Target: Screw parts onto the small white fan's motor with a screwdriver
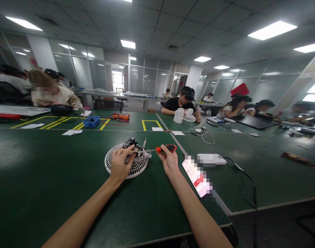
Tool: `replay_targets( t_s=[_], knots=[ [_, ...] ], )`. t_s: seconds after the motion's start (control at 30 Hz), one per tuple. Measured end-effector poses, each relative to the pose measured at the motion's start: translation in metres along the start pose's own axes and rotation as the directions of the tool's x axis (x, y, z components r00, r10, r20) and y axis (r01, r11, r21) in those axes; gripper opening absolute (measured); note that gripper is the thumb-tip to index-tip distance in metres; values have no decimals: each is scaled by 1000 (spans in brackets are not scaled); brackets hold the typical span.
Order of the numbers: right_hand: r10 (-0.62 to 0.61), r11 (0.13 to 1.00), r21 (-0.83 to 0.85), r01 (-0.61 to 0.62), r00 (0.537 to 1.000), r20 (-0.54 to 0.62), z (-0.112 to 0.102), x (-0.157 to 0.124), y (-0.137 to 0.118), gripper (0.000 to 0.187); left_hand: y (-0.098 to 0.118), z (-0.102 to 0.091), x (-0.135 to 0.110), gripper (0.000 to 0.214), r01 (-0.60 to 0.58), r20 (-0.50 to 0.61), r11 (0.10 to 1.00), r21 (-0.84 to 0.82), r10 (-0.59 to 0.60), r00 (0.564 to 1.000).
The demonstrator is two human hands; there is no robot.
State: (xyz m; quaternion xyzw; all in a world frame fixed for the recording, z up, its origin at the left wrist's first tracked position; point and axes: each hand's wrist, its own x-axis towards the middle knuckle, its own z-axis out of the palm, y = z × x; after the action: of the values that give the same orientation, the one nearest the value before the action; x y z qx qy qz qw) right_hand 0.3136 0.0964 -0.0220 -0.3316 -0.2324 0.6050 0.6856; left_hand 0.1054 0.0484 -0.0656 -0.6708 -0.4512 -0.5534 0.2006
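Observation:
A round white fan grille (133,169) lies flat on the green table (56,172) in front of me. On it sits a small black and metal motor assembly (131,144). My left hand (120,163) rests on the grille, fingers curled on the assembly. My right hand (168,159) is closed round a screwdriver with a red and black handle (167,148). Its thin shaft points left, toward the assembly. A second small tool (144,142) stands just behind the grille.
A phone (197,177) and a white power bank (211,159) with a black cable lie to my right. A white cable (205,134), paper slips, a blue bin (91,121) and an orange meter (120,116) lie farther back. Several people sit at the far tables.

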Motion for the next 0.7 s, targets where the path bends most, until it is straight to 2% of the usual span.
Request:
replay_targets(
  t_s=[0.2,0.33,0.43,0.53,0.63,0.7],
  knots=[
    [35,999,4,-35,992,-121,-3,3,0,38,7,2,0,42,39,36,999,3,-39,999],
    [17,999,31,-11,984,-180,-6,6,0,39,10,1,3,48,54,11,999,0,-54,998],
    [-7,999,33,13,982,-191,-8,9,2,40,8,3,4,60,187,2,982,27,-187,982],
    [-21,999,34,28,981,-191,-10,10,4,42,5,7,3,72,345,75,938,29,-347,935],
    [-29,999,30,36,982,-185,-11,11,5,45,2,9,2,72,408,152,913,20,-406,901],
    [-32,999,22,37,983,-182,-12,12,7,46,2,8,2,70,420,159,907,24,-418,894]
  ],
)
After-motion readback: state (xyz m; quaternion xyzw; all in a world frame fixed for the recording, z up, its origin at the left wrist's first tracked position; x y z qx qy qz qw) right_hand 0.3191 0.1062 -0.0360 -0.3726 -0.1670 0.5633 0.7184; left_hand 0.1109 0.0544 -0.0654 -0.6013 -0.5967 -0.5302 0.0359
